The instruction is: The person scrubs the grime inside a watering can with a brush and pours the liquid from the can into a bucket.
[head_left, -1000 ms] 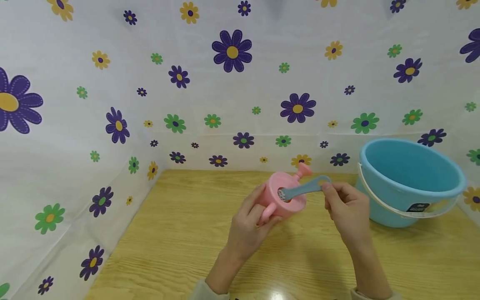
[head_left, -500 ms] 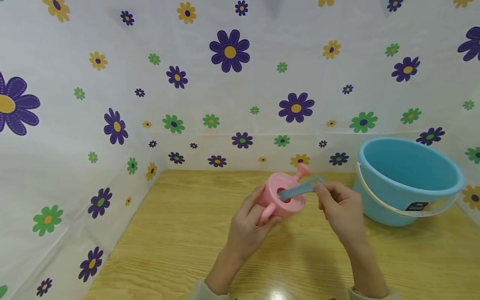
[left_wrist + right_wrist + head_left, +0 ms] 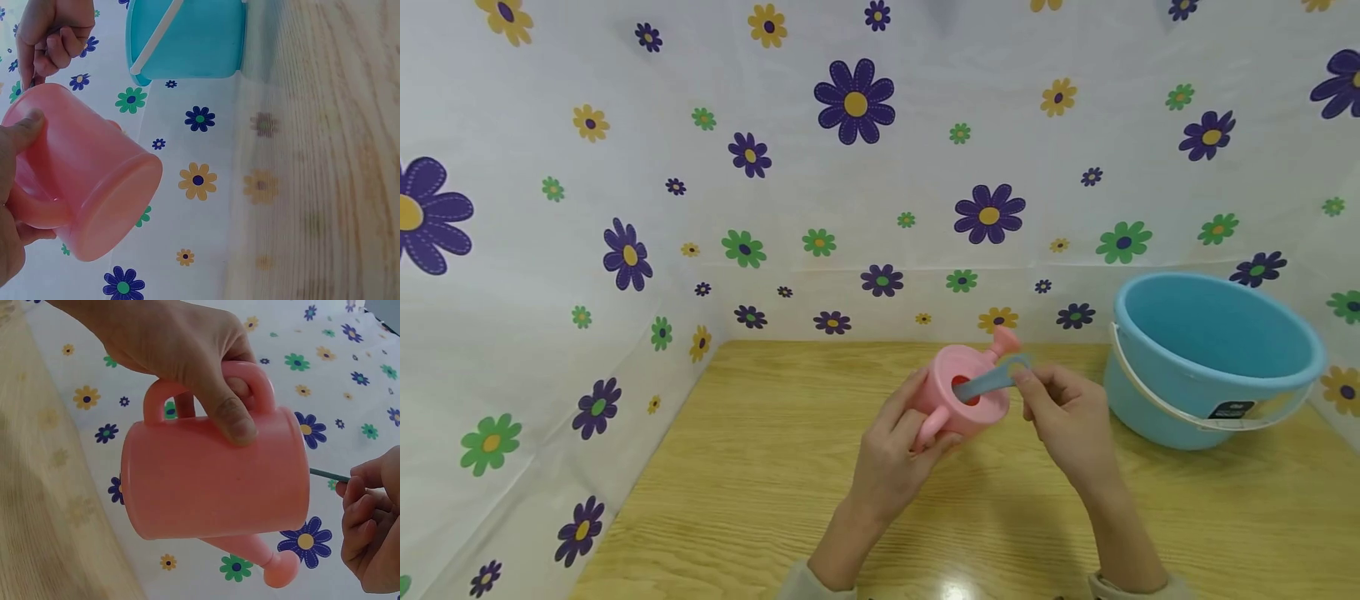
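Watering can: pink (image 3: 215, 478), in the left hand, held off the table (image 3: 760, 467) and tilted, with its round top opening turned towards the right hand.
Left hand (image 3: 891, 454): clamped on the can at its loop handle (image 3: 259, 384); thumb lies against the can's side.
Right hand (image 3: 1075, 425): pinches the looped end of a blue stick (image 3: 992, 382) between thumb and forefinger; other fingers curled.
Blue stick: slants down into the can's opening; lower end hidden inside. Cannot tell if it touches the rim.
Hands: apart, can and stick between them.
Spout: pink rose (image 3: 1006, 340) points away from the person, just beyond the stick.
Bucket: light blue (image 3: 1180, 392), upright on the table, right of the right hand and near it; white carrying handle (image 3: 1240, 424) hangs across the front, near a dark label (image 3: 1231, 409).
Table surface: pale wood grain.
Backdrop: white sheet (image 3: 790, 192) printed with purple, yellow and green flowers.
Sleeves: light cuffs (image 3: 816, 583) at both forearms.
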`<state>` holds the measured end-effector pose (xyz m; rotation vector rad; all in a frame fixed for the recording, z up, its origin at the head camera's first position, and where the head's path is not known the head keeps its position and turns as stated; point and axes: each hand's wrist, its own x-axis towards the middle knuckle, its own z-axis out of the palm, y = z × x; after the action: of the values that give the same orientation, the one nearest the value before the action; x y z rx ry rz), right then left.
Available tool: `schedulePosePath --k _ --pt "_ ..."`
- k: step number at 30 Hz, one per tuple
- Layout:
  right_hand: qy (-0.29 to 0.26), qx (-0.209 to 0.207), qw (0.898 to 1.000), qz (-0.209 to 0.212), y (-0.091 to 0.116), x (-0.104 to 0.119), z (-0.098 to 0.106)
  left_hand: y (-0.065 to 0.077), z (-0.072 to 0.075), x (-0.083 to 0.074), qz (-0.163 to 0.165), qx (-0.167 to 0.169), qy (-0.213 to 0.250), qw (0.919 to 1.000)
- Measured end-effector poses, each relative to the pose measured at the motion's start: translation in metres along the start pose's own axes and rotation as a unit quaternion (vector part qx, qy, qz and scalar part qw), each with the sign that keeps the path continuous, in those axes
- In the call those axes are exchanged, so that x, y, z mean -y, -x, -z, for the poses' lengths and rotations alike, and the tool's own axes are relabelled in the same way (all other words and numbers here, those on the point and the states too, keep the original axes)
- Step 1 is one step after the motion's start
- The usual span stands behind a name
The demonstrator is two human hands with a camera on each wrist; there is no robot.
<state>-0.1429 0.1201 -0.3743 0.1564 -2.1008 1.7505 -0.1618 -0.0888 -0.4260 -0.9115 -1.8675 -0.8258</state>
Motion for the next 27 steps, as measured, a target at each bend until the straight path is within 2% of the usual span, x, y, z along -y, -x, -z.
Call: schedulePosePath --k 2,6,8,14,16,20,22,27 --pt "0.004 0.001 1.0 0.006 0.0 -0.001 -0.001 0.0 -0.001 0.0 0.0 0.001 0.0 1.0" --pt "-0.006 -0.048 0.999 0.016 0.0 0.0 0.004 0.0 -0.001 -0.001 0.001 0.002 -0.001 1.0" --pt "-0.014 -0.057 0.998 0.013 0.001 0.0 0.006 -0.001 -0.001 -0.001 0.0 0.0 -0.003 1.0" --pt "0.012 0.002 1.0 0.0 -0.001 -0.003 -0.001 0.0 -0.002 -0.001 -0.002 -0.001 -0.001 1.0" --pt "0.018 -0.003 1.0 0.004 -0.002 -0.004 -0.001 0.0 -0.002 -0.001 0.001 0.0 0.002 1.0" --pt "0.001 -0.039 0.999 0.002 -0.002 -0.003 0.008 0.0 -0.002 -0.001 0.001 0.0 0.003 1.0" --pt "-0.008 -0.038 0.999 -0.004 -0.003 -0.002 0.01 0.0 -0.002 -0.001 0.001 -0.001 0.001 1.0" --pt "-0.005 0.021 1.0 -0.012 -0.005 0.0 0.007 0.001 -0.002 0.0 0.004 -0.002 0.001 1.0"
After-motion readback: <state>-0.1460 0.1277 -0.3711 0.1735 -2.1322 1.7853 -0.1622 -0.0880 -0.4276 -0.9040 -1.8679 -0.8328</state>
